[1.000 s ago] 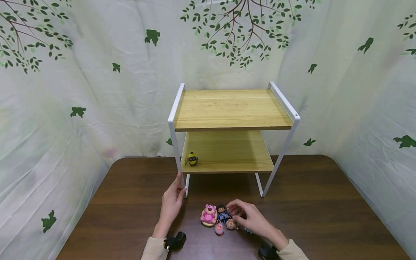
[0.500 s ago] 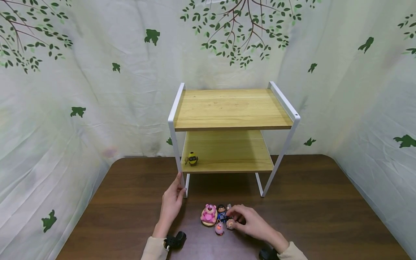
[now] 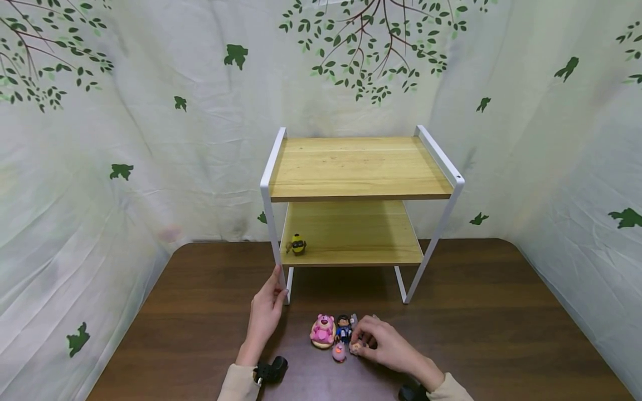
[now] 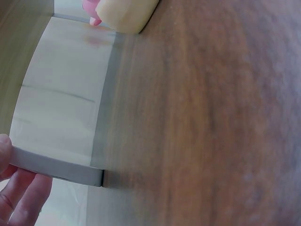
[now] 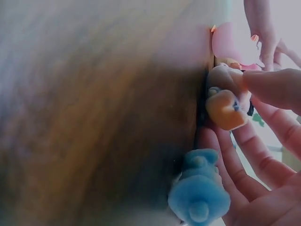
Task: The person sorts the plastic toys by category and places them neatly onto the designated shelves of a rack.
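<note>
My left hand [image 3: 266, 312] grips the white front-left leg [image 4: 61, 169] of a two-tier shelf, thumb on one side and fingers on the other. Over a small group of toys, my right hand [image 3: 385, 341] pinches a small tan figurine [image 3: 355, 348] between thumb and fingers; its orange part [image 5: 226, 110] shows in the right wrist view. Around it stand a pink bear figurine [image 3: 322, 331], a dark-haired figurine in blue [image 3: 343, 329], a small pink figurine [image 3: 339, 352] and a grey one [image 3: 353, 320]. A blue figurine [image 5: 200, 193] lies under the right palm, hidden from the head view.
On the shelf's lower board [image 3: 351, 239], a yellow-and-black bee figurine [image 3: 298, 245] stands at the left end. The upper board [image 3: 358, 167] is pale wood. Behind the brown table [image 3: 491, 312] hangs a white curtain [image 3: 200, 139] with leaf prints.
My right hand has moved slightly left and its fingers have closed on the tan figurine. The grey figurine behind has come into sight. My left hand stays on the leg.
</note>
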Motion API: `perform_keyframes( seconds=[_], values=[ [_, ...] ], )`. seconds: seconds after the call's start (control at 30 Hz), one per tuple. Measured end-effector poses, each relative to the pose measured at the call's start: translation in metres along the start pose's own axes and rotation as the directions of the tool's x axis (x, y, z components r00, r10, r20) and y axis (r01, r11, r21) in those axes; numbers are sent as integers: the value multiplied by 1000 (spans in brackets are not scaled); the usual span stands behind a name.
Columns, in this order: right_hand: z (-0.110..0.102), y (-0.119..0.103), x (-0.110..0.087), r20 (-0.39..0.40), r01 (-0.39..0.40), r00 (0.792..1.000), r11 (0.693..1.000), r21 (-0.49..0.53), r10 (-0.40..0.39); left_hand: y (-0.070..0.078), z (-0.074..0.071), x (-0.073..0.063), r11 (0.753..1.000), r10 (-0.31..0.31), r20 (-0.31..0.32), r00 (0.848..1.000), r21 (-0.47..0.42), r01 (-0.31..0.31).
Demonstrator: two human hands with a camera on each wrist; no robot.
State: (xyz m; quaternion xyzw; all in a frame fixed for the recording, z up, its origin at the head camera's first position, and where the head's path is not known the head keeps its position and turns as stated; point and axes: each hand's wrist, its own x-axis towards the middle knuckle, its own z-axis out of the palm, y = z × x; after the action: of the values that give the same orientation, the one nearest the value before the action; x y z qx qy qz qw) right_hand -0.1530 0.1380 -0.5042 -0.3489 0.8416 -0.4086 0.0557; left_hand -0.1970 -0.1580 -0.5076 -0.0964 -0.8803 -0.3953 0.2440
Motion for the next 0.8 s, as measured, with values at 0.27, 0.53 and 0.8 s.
perform_keyframes(
  seconds=[0.27,0.53,0.8],
  values=[
    [2,2,0,-46,54,997,998,15,-54,-1,0,0,1000,12,-2,1000,-6,-12],
    [0,1,0,-67,35,997,997,62,-31,-1,1,0,999,34,-19,999,-5,-34],
    [-4,-2,0,-121,98,989,992,76,-88,-2,1,-1,998,64,-38,997,4,-64]
  ],
)
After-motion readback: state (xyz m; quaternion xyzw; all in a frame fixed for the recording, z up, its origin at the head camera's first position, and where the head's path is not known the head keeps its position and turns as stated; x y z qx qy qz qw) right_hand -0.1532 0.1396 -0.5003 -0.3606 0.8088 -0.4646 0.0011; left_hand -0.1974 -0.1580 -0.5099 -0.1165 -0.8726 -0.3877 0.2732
